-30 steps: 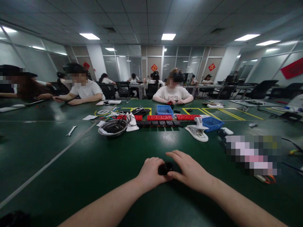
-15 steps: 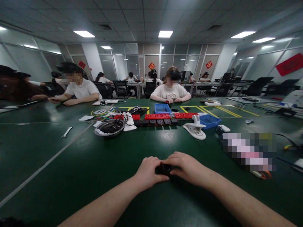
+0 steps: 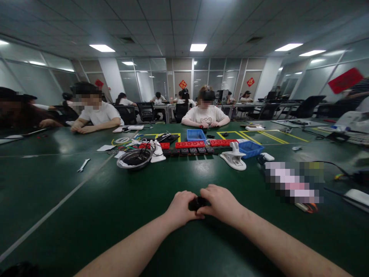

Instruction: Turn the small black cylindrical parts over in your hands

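Note:
A small black object (image 3: 197,204) is between my two hands, low over the green table (image 3: 161,181). My left hand (image 3: 182,207) grips it from the left, with the thumb along the near side. From the right, my right hand (image 3: 220,202) closes its fingers and thumb on the same object. The fingers cover much of it, so its exact shape cannot be made out.
Beyond my hands lie a metal bowl (image 3: 134,166), a white clip stand (image 3: 234,157), red power strips (image 3: 190,144) and blue trays (image 3: 196,135). A wrench (image 3: 83,165) rests at left. Several people sit around, one person (image 3: 205,113) directly opposite.
My right hand has shifted slightly left and closed in further around the black object. The whole view has moved slightly. At left, a person's hands have drawn closer together.

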Tool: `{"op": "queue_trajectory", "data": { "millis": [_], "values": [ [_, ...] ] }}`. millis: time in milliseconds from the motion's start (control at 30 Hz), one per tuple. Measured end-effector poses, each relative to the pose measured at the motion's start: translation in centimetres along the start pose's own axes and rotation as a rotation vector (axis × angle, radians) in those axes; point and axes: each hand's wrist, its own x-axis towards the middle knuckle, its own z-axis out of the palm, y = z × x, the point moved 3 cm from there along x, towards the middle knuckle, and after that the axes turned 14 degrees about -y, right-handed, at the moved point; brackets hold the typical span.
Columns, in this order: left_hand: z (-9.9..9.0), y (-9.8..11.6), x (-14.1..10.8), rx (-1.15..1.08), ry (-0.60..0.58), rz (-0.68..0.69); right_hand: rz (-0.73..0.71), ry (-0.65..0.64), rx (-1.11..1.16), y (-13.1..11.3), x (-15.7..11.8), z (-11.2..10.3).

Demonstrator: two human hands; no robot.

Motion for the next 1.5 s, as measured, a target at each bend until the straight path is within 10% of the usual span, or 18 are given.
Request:
{"op": "queue_trajectory", "data": {
  "millis": [433, 767, 1167, 1500],
  "values": [
    [-0.3, 0.7, -0.7, -0.037, 0.013, -0.044, 0.179, 0.092, 0.120, 1.1, -0.5, 0.4],
    [-1.6, 0.1, -0.9, -0.433, 0.033, 0.125, -0.339, -0.370, 0.986, 4.8, 0.5, 3.0],
    [-1.5, 1.1, -0.8, -0.427, -0.054, 0.104, -0.265, -0.303, 0.772, 4.1, 1.3, 4.2],
    [-0.4, 1.0, -1.3, -0.317, 0.250, -0.160, 0.068, -0.070, 0.370, 1.4, 1.1, 4.4]
  ]
}}
